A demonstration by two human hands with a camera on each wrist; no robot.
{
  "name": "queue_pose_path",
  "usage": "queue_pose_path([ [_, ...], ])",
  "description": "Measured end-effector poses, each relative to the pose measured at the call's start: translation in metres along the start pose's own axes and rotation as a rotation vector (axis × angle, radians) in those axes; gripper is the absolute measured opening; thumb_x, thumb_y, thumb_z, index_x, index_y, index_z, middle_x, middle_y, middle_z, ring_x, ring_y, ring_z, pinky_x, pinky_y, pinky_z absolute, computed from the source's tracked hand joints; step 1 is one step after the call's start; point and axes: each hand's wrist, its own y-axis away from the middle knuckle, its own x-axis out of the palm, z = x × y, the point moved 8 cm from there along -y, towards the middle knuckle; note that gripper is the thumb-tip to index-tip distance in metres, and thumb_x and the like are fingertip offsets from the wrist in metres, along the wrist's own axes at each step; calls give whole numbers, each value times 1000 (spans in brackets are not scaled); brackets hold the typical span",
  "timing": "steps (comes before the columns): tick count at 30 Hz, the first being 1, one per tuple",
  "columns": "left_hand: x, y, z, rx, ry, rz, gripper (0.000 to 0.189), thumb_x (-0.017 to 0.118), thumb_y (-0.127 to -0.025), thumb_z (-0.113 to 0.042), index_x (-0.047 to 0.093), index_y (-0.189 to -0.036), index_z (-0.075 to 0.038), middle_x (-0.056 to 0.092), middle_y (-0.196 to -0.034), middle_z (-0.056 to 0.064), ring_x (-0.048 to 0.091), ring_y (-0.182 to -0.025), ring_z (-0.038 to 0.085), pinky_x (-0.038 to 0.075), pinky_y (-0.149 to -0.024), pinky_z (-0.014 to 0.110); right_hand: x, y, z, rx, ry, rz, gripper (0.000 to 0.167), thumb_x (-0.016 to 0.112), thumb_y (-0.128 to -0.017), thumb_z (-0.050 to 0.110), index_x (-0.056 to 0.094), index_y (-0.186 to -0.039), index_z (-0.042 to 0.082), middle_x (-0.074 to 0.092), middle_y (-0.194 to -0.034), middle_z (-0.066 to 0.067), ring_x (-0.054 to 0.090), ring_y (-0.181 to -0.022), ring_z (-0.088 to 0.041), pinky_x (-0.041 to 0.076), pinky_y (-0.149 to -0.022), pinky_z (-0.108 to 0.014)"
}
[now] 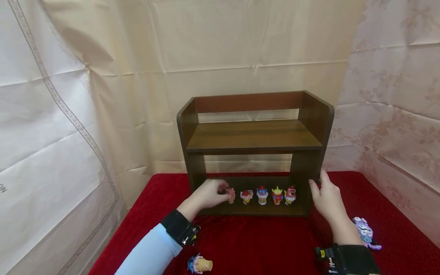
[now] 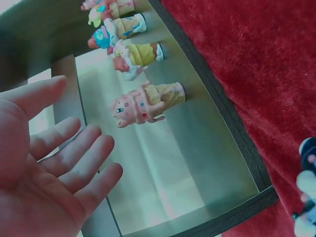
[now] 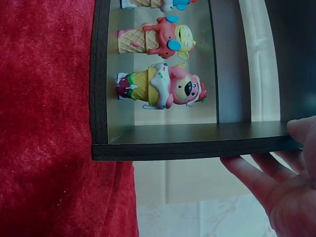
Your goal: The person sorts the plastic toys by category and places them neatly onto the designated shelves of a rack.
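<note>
Left hand (image 1: 210, 194) spread beside the pink figurine (image 1: 232, 195), the shelf (image 1: 254, 135) gripped by the right hand (image 1: 329, 198) should be held steady.

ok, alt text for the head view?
Five small figurines line the lower level of a brown shelf, left hand beside the leftmost figurine, right hand holding the shelf's side. A cone figurine and a purple figurine lie on red cloth.

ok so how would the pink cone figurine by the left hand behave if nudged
The pink cone figurine may tip: its bulky top stands on a narrower cone. Its crisp moulded shape suggests stiffness. It might also slide, as the shelf board looks smooth.
</note>
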Motion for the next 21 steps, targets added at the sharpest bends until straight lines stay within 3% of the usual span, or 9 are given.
queue_pose_path([
  [11,4,28,-8,55,33,115,37,76,-93,-31,72,-120,-6,72,-116,9,68,-107,24,55,-92,37,0,0,0,10,2,6,54,56,-104,9,34,-152,1,58,-126,-38,59,-110,-57,47,-82,-70],
  [17,12,43,-4,58,44,171,37,77,-92,-35,73,-119,-9,73,-113,7,68,-104,22,55,-90,32,-1,0,0,5,-1,3,52,56,-104,9,34,-151,1,58,-126,-37,59,-110,-57,47,-82,-70],
  [21,16,54,-1,53,64,201,37,77,-92,-35,73,-117,-9,74,-111,5,68,-97,14,55,-85,28,0,0,0,11,-1,12,51,55,-105,10,34,-151,1,58,-125,-38,58,-110,-58,48,-81,-70],
])
